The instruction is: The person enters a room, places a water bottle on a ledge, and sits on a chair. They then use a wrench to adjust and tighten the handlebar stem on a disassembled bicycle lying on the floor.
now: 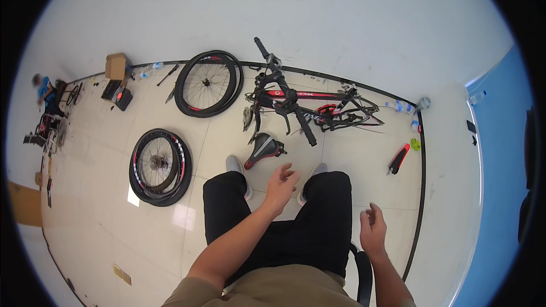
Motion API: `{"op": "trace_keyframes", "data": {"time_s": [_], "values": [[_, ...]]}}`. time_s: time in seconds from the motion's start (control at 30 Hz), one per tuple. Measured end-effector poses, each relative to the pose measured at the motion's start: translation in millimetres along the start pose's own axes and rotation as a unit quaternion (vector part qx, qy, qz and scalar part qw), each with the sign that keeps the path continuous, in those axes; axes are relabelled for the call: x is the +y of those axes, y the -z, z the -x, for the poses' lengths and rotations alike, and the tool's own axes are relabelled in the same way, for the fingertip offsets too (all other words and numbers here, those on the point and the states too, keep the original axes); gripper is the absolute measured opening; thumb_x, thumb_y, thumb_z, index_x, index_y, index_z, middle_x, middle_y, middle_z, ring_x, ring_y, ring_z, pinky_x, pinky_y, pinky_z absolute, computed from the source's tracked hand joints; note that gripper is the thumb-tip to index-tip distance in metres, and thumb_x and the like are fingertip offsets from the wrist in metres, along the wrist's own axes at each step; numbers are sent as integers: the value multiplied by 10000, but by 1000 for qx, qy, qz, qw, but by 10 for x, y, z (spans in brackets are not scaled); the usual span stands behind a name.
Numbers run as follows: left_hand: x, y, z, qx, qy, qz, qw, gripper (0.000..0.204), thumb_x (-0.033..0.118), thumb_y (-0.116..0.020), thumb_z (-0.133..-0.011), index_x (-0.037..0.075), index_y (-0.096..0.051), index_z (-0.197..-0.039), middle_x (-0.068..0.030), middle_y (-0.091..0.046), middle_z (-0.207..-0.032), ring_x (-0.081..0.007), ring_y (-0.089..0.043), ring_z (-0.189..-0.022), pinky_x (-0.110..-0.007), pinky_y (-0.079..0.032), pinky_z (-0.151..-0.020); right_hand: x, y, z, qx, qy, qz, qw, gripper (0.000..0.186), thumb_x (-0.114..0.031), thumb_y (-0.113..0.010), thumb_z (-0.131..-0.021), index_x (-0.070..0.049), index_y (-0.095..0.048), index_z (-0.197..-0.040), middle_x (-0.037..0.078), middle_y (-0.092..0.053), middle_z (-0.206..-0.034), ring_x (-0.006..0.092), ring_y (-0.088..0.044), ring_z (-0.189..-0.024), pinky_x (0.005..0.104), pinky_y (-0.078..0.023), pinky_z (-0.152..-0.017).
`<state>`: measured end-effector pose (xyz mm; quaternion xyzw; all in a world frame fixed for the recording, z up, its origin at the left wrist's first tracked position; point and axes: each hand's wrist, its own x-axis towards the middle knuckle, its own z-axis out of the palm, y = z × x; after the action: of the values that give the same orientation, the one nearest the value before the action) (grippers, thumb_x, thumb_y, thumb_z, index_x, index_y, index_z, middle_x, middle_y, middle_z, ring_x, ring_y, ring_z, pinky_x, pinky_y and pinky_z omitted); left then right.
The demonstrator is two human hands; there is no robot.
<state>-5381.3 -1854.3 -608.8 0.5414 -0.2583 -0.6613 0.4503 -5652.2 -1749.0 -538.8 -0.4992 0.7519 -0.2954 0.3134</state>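
My left hand (282, 186) hovers above my lap between my knees, its fingers loosely apart with nothing in them. Just beyond it lies a black and red bicycle saddle (264, 149) on the floor. Out to the right side, near the chair's black armrest (363, 276), my right hand (372, 229) hangs in the air, fingers slightly bent and apart, holding nothing. Farther ahead a black and red bicycle frame (318, 95) with its handlebar (287, 99) lies on its side. Neither hand touches a bicycle part.
Two wheel stacks lie at left: one wheel (207, 84) by the wall, another wheel (161, 167) nearer. At right are a black and red saddle (400, 159) and a water bottle (414, 126). A cardboard box (116, 68) stands at far left, beyond it a person (45, 88) in blue.
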Motion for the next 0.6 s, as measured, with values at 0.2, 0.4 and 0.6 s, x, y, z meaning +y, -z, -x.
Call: {"op": "trace_keyframes", "data": {"time_s": [0.2,0.4,0.6], "values": [[231,-437,-988,-12,122,61,991,874,521,-590,-934,28,-189,-1535,-227,-292,-1514,-352,-374,-1357,-495,-388,-1060,-368,-917,-790,5,44,-251,967,415,-157,-590,-968,68,-493,-1304,132,-650,-1064,165,-632,-879,289,-513,-785],[309,-627,-1558,18,107,79,991,654,560,-509,-974,42,-408,-1360,-216,-543,-1284,-308,-554,-1167,-517,-387,-1047,-302,-1699,-1219,-191,-303,-546,758,345,-170,-538,-979,30,-494,-1258,118,-635,-997,189,-634,-811,316,-522,-697],[344,-563,-1599,57,103,122,986,420,512,-461,-1010,94,-496,-1024,-65,-542,-715,-219,-523,-561,-396,-498,-595,-105,-1993,-1343,-245,-316,-433,808,293,-142,-528,-954,13,-544,-1202,115,-651,-934,182,-636,-749,321,-527,-666]]}}
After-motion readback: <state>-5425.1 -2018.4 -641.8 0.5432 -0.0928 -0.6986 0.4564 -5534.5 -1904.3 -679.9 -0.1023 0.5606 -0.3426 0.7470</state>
